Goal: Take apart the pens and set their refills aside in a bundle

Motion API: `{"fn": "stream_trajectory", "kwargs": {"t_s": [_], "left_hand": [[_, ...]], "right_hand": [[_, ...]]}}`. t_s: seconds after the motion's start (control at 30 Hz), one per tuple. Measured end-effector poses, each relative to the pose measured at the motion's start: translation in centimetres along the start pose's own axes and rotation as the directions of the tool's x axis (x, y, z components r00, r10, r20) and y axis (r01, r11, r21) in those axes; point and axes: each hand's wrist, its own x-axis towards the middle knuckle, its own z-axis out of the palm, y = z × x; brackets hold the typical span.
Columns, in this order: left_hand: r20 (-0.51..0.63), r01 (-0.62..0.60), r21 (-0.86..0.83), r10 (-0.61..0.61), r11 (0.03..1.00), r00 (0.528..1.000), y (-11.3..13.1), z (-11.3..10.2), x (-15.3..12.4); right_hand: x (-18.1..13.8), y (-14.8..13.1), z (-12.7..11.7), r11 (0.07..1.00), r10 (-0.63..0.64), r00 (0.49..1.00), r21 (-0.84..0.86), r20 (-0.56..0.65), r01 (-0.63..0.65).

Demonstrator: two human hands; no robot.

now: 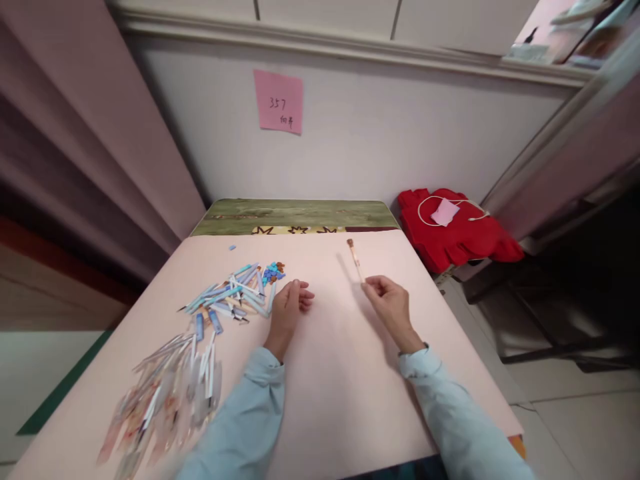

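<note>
Right hand [393,303] pinches a thin pen refill [355,257] at frame centre; left hand [290,308] rests loosely curled, empty, beside the pen parts pile [235,297]; assembling seems underway; fitting needs careful alignment

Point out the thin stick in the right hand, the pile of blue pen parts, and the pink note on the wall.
thin stick [355,258], head view, middle of its shaft.
pile of blue pen parts [235,295], head view, centre of the heap.
pink note [279,101], head view, middle of the paper.
</note>
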Motion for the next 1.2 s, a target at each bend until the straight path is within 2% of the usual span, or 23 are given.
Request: {"fn": "stream_trajectory", "kwargs": {"t_s": [0.1,0.17,0.27,0.37,0.47,0.63,0.9,1.0,1.2], "left_hand": [[0.025,-0.029,0.082,0.027,0.996,0.999,0.1,0.2,-0.1],[0.047,-0.038,0.112,0.033,0.993,0.998,0.2,0.3,-0.3],[0.069,-0.052,0.143,0.042,0.988,0.997,0.1,0.2,-0.5],[0.051,-0.061,0.164,0.053,0.985,0.997,-0.1,0.2,-0.6],[0.036,-0.077,0.18,0.072,0.981,0.997,-0.4,0.3,-0.5],[0.024,-0.092,0.2,0.089,0.975,0.996,-0.5,0.3,-0.6],[0.006,-0.126,0.16,0.126,0.979,0.992,-1.0,0.3,-0.1],[0.001,-0.129,0.156,0.13,0.979,0.992,-1.1,0.7,0.0],[-0.029,-0.134,0.202,0.143,0.97,0.989,-0.9,1.3,-0.3]], "right_hand": [[4.0,2.3,-3.9,0.971,-0.045,0.987,-0.238,-0.157,0.006],[6.2,3.9,-5.7,0.926,-0.042,0.98,-0.377,-0.193,-0.034],[8.3,5.8,-6.7,0.833,0.018,0.982,-0.541,-0.189,-0.12],[9.6,7.0,-6.4,0.761,0.093,0.981,-0.622,-0.173,-0.182],[10.5,7.6,-5.8,0.743,0.123,0.98,-0.64,-0.157,-0.196],[11.2,8.7,-5.4,0.78,0.116,0.983,-0.599,-0.142,-0.179],[10.8,11.3,-7.5,0.887,0.122,0.968,-0.414,-0.221,-0.206],[10.5,12.0,-8.0,0.917,0.12,0.97,-0.35,-0.213,-0.191],[10.5,11.5,-8.0,0.898,0.098,0.982,-0.411,-0.161,-0.157]]}}
